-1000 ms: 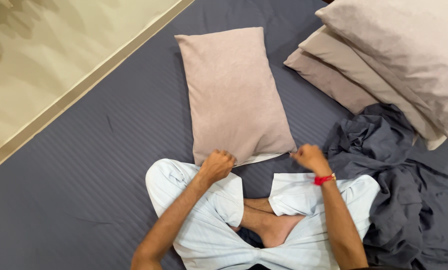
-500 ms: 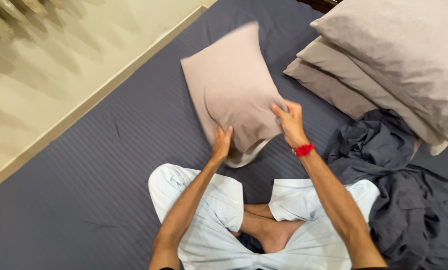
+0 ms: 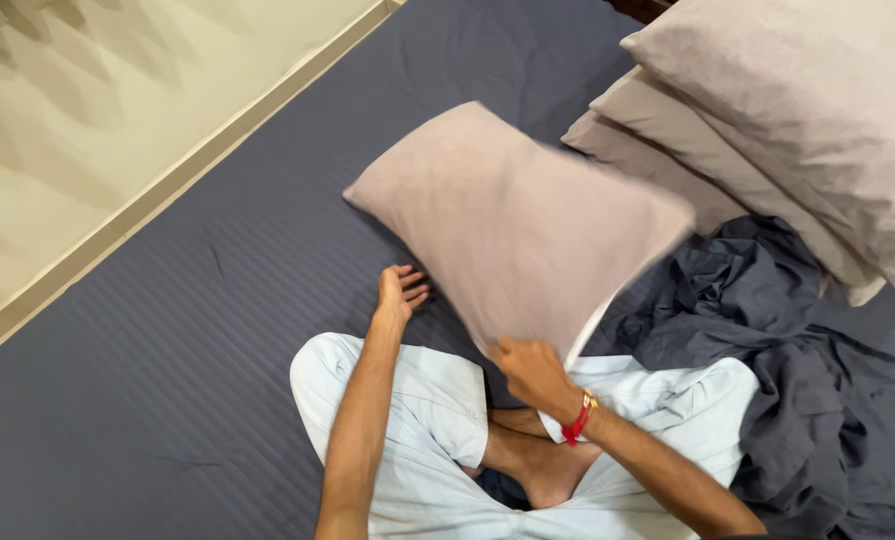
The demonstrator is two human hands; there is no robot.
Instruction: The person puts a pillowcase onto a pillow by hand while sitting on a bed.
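On the bed (image 3: pixel 168 350), which is covered by a dark blue striped sheet and bordered along its upper left edge by a pale floor (image 3: pixel 88 110), everything in view is carried. Toward the bed's upper right corner a stack of three taupe pillows (image 3: pixel 798 130) is seen, laid one over another, and just below that stack a crumpled dark grey sheet (image 3: pixel 768 330) is heaped against the right edge. Near the middle of the bed a single taupe pillow (image 3: pixel 513 220) is held lifted and tilted, its far left corner low near the bed and its right end blurred close to the stack; whether that corner touches the bed cannot be told. Crossed legs in pale blue trousers (image 3: pixel 428 420) are seen at the bottom edge, with a bare foot (image 3: pixel 548 475) between them. The pillow's near edge is gripped by the right hand (image 3: pixel 533 375), whose fingers are closed on the fabric and whose wrist is ringed by a red band (image 3: pixel 578 420). The left hand (image 3: pixel 400 295) is kept open just beside the pillow's left side, fingers loosely spread and holding nothing.
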